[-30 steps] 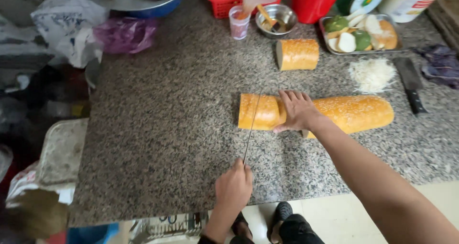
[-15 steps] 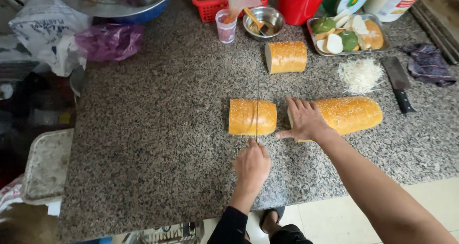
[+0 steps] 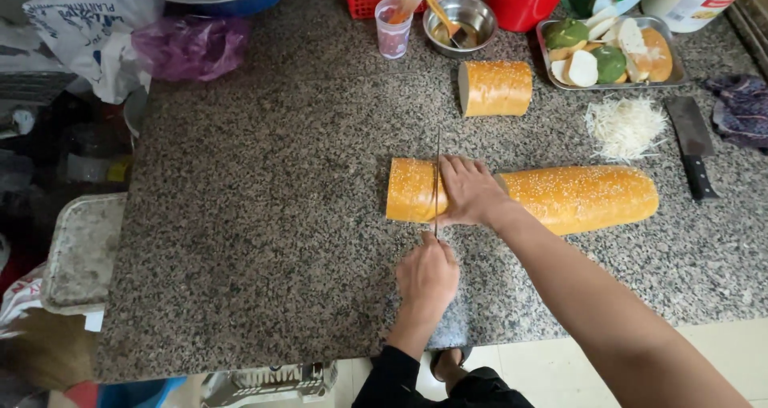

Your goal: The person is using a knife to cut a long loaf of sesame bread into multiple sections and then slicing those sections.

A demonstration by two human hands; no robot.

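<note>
Your left hand [image 3: 428, 278] fingers wrapped on knife [image 3: 437, 186] handle; blade just left of right fingertips. Right hand [image 3: 472, 190] flat, fingers spread atop sesame loaf [image 3: 576, 196] on granite counter [image 3: 240, 232]. Loaf likely soft, light, crushable: press gently beside cut.

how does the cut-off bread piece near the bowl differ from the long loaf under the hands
The cut-off bread piece is short and lies apart and untouched; the long loaf is far longer, pinned by the right hand, with a knife in the left hand across it. Both are golden and seed-topped.
</note>
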